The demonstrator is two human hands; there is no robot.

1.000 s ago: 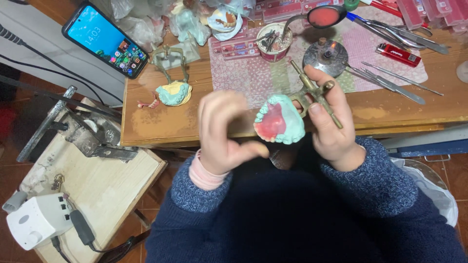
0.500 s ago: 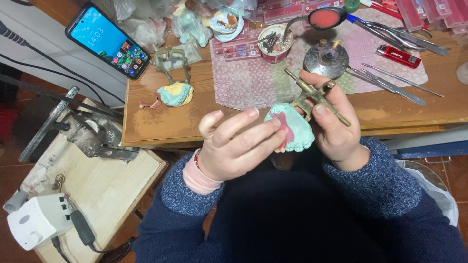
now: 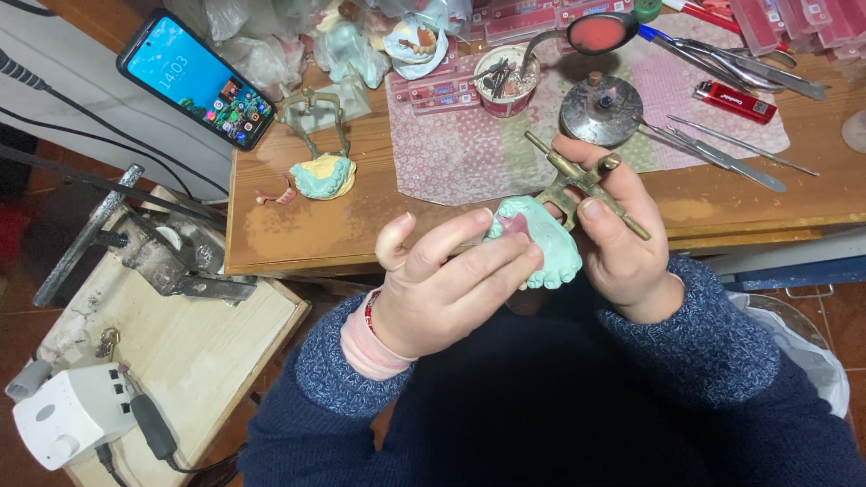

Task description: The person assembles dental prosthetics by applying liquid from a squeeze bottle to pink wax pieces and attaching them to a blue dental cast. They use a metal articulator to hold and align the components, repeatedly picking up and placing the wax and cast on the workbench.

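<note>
Both hands (image 3: 442, 289) grip chalky teal cast (image 3: 541, 243) (prob. plaster).

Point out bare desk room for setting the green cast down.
Bare wood lies along the wooden desk's front edge, between the second green cast on its brass frame and the patterned cloth. The back, with the red lighter and steel tools, is crowded.

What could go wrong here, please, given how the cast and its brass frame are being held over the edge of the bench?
The green plaster cast is held past the bench edge, above the lap; a slip could drop and chip it. The right hand pinches the brass frame with fingertips only, so it may twist loose. The small burner appears lit just beyond that hand, perhaps close enough to scorch a sleeve.
</note>
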